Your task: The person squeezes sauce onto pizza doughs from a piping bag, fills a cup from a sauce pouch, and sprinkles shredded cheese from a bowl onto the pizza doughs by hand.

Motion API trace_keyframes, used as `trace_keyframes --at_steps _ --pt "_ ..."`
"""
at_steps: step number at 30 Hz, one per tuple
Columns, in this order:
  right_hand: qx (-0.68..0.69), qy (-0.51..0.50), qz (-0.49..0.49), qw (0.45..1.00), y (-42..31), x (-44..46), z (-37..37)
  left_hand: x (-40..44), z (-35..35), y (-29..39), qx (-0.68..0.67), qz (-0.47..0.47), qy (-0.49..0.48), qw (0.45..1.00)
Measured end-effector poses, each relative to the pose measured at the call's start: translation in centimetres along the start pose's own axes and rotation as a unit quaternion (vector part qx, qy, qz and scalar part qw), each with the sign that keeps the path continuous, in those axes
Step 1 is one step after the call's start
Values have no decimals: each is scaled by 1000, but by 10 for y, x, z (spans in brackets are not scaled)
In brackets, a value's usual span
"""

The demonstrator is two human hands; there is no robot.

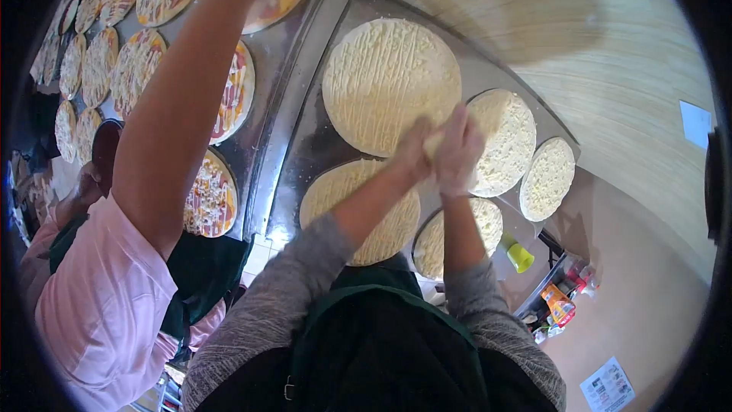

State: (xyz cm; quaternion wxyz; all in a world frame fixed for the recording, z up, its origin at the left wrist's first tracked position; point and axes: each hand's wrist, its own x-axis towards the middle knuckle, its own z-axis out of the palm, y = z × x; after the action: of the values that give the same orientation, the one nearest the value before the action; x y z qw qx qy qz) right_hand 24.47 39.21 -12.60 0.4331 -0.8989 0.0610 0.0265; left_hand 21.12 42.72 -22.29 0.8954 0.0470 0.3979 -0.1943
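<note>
On the grey metal table (309, 133) there are five round, cream-coloured flat bases (391, 80). The biggest is at the far left; it carries many thin, pale, almost parallel lines. The nearer left one has lines also, and the three at right look bumpy with whitish topping. Two hands are above them: the left hand (412, 152) and the right hand (460, 151) seem both closed around one pale, blurred object (433, 143), just beside the biggest base's lower right edge. One yellow-green plastic cup (520, 257) is near the table.
</note>
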Motion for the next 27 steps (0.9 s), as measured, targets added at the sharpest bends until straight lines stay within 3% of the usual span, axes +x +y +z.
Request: trace_keyframes --at_steps 1,3,6,7,9,10,12,16,18,20,21,22,23,24,25,26,27 --pt "-11 35 -33 999 -2 27 6 29 16 20 -14 -41 -20 999" --pt "-20 91 -76 993 -15 75 17 42 81 60 42 63 13 997" --pt "-49 157 -119 979 -10 97 25 48 96 71 26 35 -39 998" --pt "-49 129 -94 986 -7 82 20 72 65 54 46 63 -40 996" --pt "-40 68 -21 997 2 32 6 22 37 21 10 36 23 999" --pt "-31 34 30 998 13 7 1 -8 23 6 -44 -30 11 999" --pt "-100 10 -88 991 25 -42 -13 -42 -15 -27 84 25 -39 995" --pt "-89 -23 -83 992 19 -36 -20 -29 -20 -39 -12 -1 32 999" --pt "84 22 64 994 -2 3 -8 2 13 -2 25 -63 -42 997" --pt "101 55 2 993 5 30 4 -1 57 25 54 -24 -24 998" --pt "117 86 -58 988 7 43 10 11 67 29 106 107 26 988" --pt "119 87 -58 987 -1 55 13 -25 96 44 107 108 26 988" --pt "189 96 -34 977 -16 67 12 -59 80 180 448 170 80 874" --pt "258 106 -10 960 -25 77 12 -85 72 333 728 208 121 641" --pt "258 110 -8 960 -26 89 14 -123 121 288 910 219 145 321" --pt "168 139 -58 974 -26 100 14 -124 111 294 911 219 142 319" --pt "74 166 -106 978 -24 105 13 -123 103 293 938 307 137 83"
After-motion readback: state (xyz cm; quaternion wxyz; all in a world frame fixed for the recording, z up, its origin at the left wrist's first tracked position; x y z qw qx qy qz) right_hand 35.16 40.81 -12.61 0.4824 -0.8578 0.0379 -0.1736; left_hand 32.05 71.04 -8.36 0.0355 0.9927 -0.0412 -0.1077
